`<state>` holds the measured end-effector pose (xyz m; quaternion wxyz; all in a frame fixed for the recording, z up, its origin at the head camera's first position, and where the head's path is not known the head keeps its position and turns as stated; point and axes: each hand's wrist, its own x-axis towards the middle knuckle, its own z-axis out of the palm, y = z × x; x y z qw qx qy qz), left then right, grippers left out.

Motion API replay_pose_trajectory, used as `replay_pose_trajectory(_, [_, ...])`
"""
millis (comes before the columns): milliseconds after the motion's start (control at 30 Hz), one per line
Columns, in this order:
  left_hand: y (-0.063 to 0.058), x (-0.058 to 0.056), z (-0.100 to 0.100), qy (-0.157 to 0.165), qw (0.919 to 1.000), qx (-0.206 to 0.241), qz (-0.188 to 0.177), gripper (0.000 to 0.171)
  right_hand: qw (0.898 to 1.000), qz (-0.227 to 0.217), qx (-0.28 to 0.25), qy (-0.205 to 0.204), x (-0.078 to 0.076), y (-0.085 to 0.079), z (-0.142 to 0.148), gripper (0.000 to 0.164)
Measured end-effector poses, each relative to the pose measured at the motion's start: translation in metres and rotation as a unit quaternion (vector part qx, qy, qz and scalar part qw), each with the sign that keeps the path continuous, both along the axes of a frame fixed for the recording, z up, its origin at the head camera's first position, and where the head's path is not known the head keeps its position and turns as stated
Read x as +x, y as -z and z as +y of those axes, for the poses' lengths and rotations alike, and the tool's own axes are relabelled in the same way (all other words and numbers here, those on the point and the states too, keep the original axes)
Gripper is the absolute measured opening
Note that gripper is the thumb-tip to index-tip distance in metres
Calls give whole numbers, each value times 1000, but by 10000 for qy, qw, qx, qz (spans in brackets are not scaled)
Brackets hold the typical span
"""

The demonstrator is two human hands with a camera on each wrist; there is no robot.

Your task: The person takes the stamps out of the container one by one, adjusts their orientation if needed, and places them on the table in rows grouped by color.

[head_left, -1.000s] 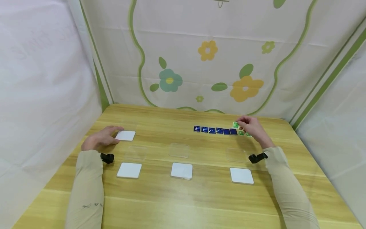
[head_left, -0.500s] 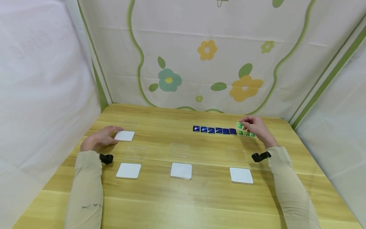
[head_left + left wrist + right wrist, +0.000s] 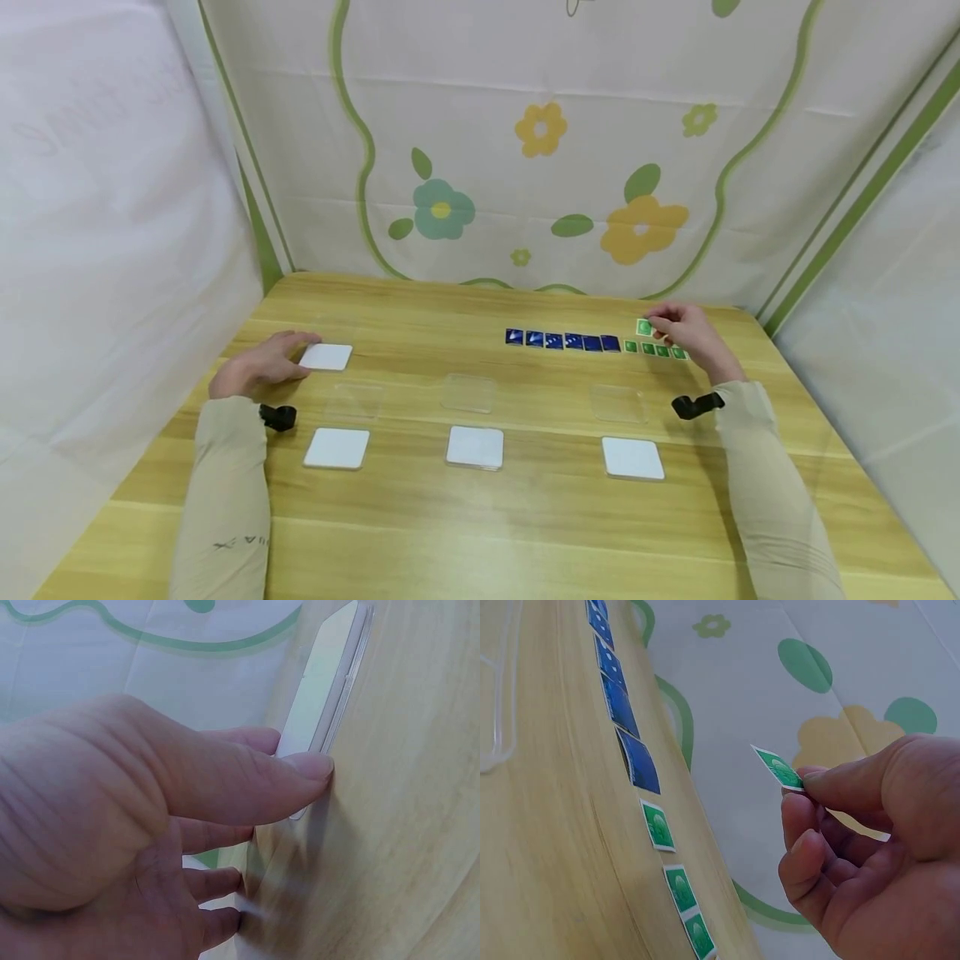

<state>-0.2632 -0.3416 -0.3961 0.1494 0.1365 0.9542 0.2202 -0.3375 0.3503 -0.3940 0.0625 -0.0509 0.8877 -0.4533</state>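
Between thumb and fingertip, my right hand [image 3: 690, 337] pinches a small green stamp [image 3: 781, 769] with a white border, raised over the back right of the table. Below it, several green stamps [image 3: 680, 888] lie in line with a row of blue stamps [image 3: 553, 341]. At the left, my left hand [image 3: 270, 362] holds the near-left edges of a white-topped square case [image 3: 327, 357], its thumb on one side and index finger on the other. In the left wrist view, clear layers show under the case's white top [image 3: 319, 682]. The other left fingertips rest on the table.
Three more white-topped square cases [image 3: 475, 447] stand across the front of the wooden table [image 3: 420, 533]. Clear plastic lids [image 3: 468, 393] lie behind them. A floral cloth [image 3: 480, 150] hangs along the back edge, with white cloth [image 3: 120, 250] on the left side.
My right hand has moved to the right along the row with the green stamp, uncovering more green stamps below. My left hand has stayed at the white-topped case.
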Motion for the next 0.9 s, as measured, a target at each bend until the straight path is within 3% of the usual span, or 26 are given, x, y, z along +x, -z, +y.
replay_pose_trajectory(900, [1,4,-5,-87,9999,32,-55,61,9996,-144,-223,107,-6,6,35,41])
